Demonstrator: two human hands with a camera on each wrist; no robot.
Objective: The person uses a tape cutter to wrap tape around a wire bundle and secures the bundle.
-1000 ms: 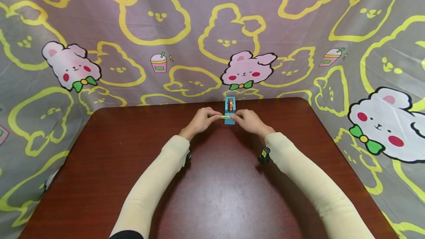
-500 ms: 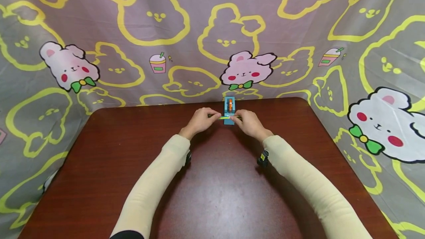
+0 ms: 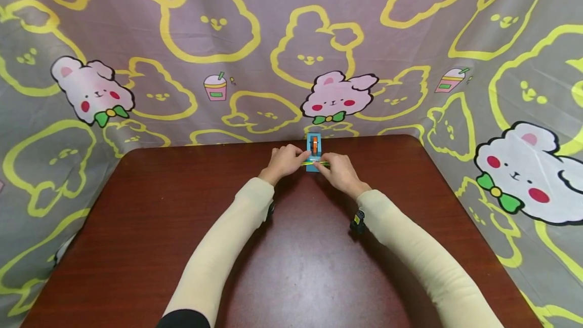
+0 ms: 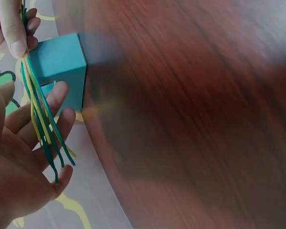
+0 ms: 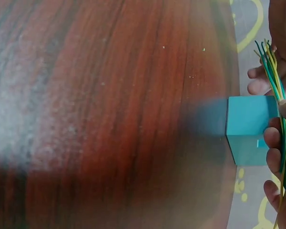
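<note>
In the head view, a bundle of thin green and yellow wires spans between my two hands, over the front of a blue tape dispenser with an orange roll. My right hand pinches the bundle between thumb and fingers; the right wrist view shows its thumb pressed on the wires. Loose wire ends fan out across the spread fingers of my left hand, whose thumb stands apart from them. The dispenser's blue body shows behind the wires, partly covered by them and the hands.
The dispenser stands at the far edge of a dark red-brown wooden table. Grey cloth printed with yellow outlines and white bunnies hangs behind it and along both sides. Both forearms lie over the table.
My left hand has shifted right and slightly away from me, along the wires toward the dispenser. The right hand has moved only a little, still pinching the bundle. The dispenser stays put.
</note>
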